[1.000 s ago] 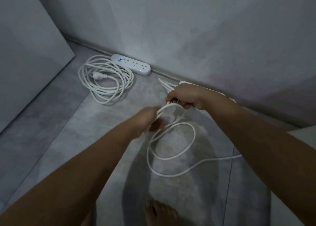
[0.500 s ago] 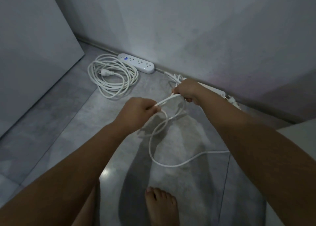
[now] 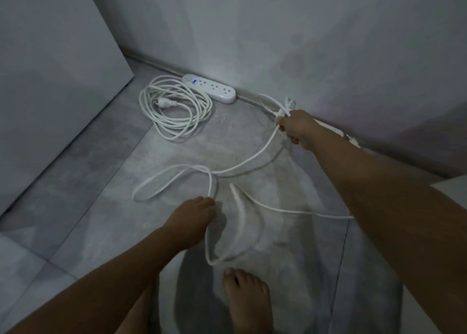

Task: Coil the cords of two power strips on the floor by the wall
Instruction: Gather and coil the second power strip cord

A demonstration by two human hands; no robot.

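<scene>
A tangle is judged the main risk here: the loose cord (image 3: 242,161) lies in crossing loops on the floor (image 3: 88,182), and if slack is drawn toward the wall (image 3: 303,42) without the crossings being laid flat, a knot could be pulled tight. One low loop (image 3: 212,257) lies just beside the bare foot (image 3: 249,300), so it could be stepped on or snagged, and the gathered turns could be jerked loose. The free run of cord passing under the right forearm toward the right could also be dragged across the other loops.

The right hand (image 3: 295,128) is closed, its fingers (image 3: 285,127) wrapped around a small bundle of gathered cord turns (image 3: 283,106) close to the wall base. The second power strip (image 3: 351,139) is mostly hidden behind that arm; only a small pale part is seen by the skirting. The left hand (image 3: 192,220) is held low over the floor with its fingers (image 3: 209,203) bunched at a strand of the same cord; whether the strand is pinched or only touched cannot be told, since the view is blurred there.

The first power strip (image 3: 209,88) lies against the wall with its cord (image 3: 174,111) already wound into a neat coil beside it, the plug resting inside the ring. That half of the task is judged done, while the second cord is only partly gathered
</scene>
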